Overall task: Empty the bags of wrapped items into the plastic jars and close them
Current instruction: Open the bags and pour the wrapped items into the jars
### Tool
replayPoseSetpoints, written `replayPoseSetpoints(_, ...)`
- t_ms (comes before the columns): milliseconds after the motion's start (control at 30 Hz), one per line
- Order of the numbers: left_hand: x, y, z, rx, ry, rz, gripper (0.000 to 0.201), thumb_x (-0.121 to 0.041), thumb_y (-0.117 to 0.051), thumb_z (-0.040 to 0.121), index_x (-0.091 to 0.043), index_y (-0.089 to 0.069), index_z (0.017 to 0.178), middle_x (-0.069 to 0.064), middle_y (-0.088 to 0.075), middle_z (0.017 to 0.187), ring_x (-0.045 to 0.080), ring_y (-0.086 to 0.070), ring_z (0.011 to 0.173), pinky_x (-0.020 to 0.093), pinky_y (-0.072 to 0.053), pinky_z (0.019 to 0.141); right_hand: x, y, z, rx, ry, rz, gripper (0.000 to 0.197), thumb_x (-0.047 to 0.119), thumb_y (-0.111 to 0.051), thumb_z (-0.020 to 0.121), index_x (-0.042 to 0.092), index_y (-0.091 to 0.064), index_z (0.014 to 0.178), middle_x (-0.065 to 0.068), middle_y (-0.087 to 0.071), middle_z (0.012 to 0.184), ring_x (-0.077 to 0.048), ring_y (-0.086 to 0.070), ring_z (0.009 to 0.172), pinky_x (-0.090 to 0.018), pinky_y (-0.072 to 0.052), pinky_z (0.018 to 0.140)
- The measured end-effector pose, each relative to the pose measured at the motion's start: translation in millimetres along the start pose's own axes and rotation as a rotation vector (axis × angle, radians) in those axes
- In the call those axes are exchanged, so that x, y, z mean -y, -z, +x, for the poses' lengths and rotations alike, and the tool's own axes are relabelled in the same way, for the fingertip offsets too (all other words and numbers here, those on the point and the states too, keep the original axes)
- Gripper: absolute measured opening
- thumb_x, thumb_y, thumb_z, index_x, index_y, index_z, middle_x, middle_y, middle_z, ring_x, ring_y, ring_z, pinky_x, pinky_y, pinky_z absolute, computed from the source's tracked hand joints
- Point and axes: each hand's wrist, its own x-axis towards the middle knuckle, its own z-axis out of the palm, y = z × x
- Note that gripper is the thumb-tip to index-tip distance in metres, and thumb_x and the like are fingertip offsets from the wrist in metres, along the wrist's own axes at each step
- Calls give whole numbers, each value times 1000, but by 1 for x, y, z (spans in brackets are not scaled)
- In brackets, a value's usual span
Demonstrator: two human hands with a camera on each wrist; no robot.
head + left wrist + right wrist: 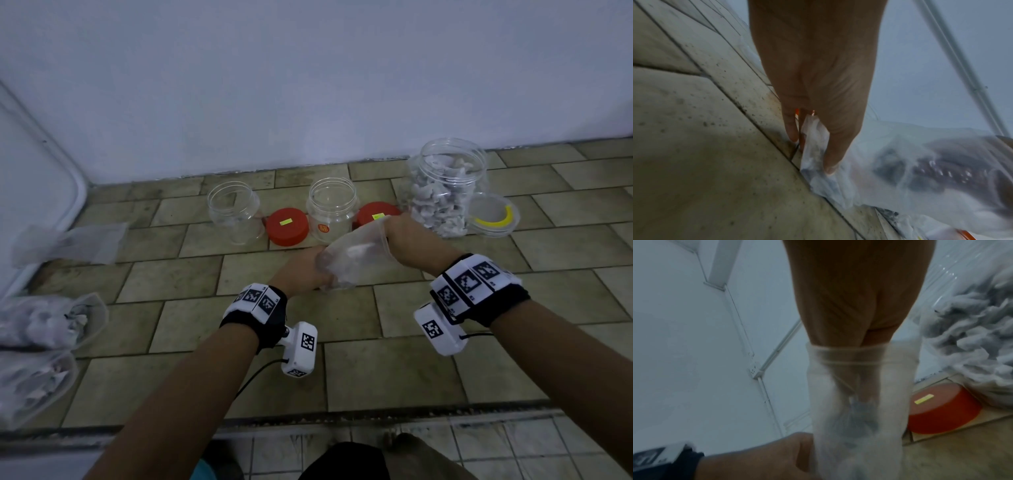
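Note:
A nearly empty clear bag (352,255) (900,162) (859,386) hangs between my hands over the floor. My left hand (322,270) (812,154) pinches its lower end between thumb and fingers. My right hand (397,229) (861,399) reaches in through the bag's mouth toward a wrapped item (861,407); the cloudy plastic hides whether the fingers hold it. Behind, a large open jar (445,192) is full of wrapped items, its clear yellow-ringed lid (493,216) beside it. Two empty open jars (234,212) (331,209) stand with red lids (287,226) (373,212) (941,410) next to them.
Two full bags (44,322) (30,383) lie at the left on the tiled floor, with an empty bag (68,243) farther back. A white panel (34,171) stands at the far left, the wall (308,85) behind the jars. A step edge (342,421) runs near my knees.

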Motion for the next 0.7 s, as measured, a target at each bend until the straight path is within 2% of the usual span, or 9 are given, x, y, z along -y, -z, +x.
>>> replayPoseSetpoints(67, -5, 2, 2, -5, 2, -10, 22, -18, -71, 82, -18, -61, 101, -6, -61, 91, 14, -58, 88, 17, -42, 69, -5, 7, 0, -87, 92, -12, 22, -1, -53, 87, 2, -71, 97, -15, -69, 88, -28, -64, 78, -36, -51, 72)
replayPoseSetpoints(133, -12, 4, 4, -10, 8, -81, 26, -9, -73, 79, -19, -57, 97, -4, -60, 92, 12, -55, 85, 15, -42, 67, -7, 21, -3, -148, 148, 78, 15, -3, -59, 82, -1, -73, 80, -6, -63, 67, -21, -57, 60, -29, -43, 59)
replayPoseSetpoints(233, -21, 4, 6, -1, 18, -195, 36, -2, -73, 77, -23, -54, 100, -13, -59, 90, 1, -55, 80, 6, -43, 63, -23, 41, -7, -225, 107, 226, 14, 6, -68, 81, 9, -76, 93, 2, -69, 71, -19, -64, 62, -26, -50, 60)
replayPoseSetpoints(333, -28, 3, 12, 1, 50, -235, 38, -9, -74, 79, -23, -51, 105, -9, -59, 99, 8, -57, 90, 12, -42, 69, -40, 69, -12, -284, 42, 285, 12, 15, -70, 83, 9, -76, 91, -9, -73, 72, -21, -69, 68, -32, -53, 66)
replayPoseSetpoints(433, -40, 1, 16, -16, 38, -243, 30, -10, -73, 81, -23, -52, 98, -11, -59, 94, 4, -57, 85, 7, -42, 63, -60, 101, -18, -394, 26, 414, 12, 14, -70, 83, 17, -73, 95, -1, -71, 72, 0, -65, 58, -16, -51, 59)
replayPoseSetpoints(500, -45, 0, 19, -17, 33, -239, 28, -7, -72, 80, -23, -56, 97, -11, -62, 94, 9, -60, 88, 4, -45, 64, -80, 120, -15, -476, -2, 459, 13, 16, -70, 83, 23, -72, 94, 0, -72, 76, 2, -65, 59, -17, -53, 65)
replayPoseSetpoints(567, -48, -2, 23, -26, 55, -230, 28, -13, -75, 78, -21, -61, 101, -3, -68, 101, 19, -64, 97, 17, -52, 79, -98, 133, -8, -539, -26, 427, 11, 17, -69, 84, 28, -71, 86, 5, -71, 70, 7, -63, 58, -19, -52, 68)
replayPoseSetpoints(633, -47, -5, 28, -36, 91, -225, 37, -26, -78, 74, -18, -62, 105, 0, -69, 106, 19, -65, 100, 34, -52, 91, -107, 140, 0, -545, -50, 319, 9, 16, -67, 85, 24, -72, 86, 3, -72, 71, 11, -62, 60, -14, -49, 68)
replayPoseSetpoints(700, -45, -8, 30, -28, 104, -228, 52, -37, -80, 66, -18, -63, 112, -2, -69, 107, 17, -65, 99, 43, -52, 94, -111, 141, 9, -460, -73, 175, 11, 13, -65, 84, 14, -74, 92, -6, -73, 86, -1, -67, 77, -17, -47, 74)
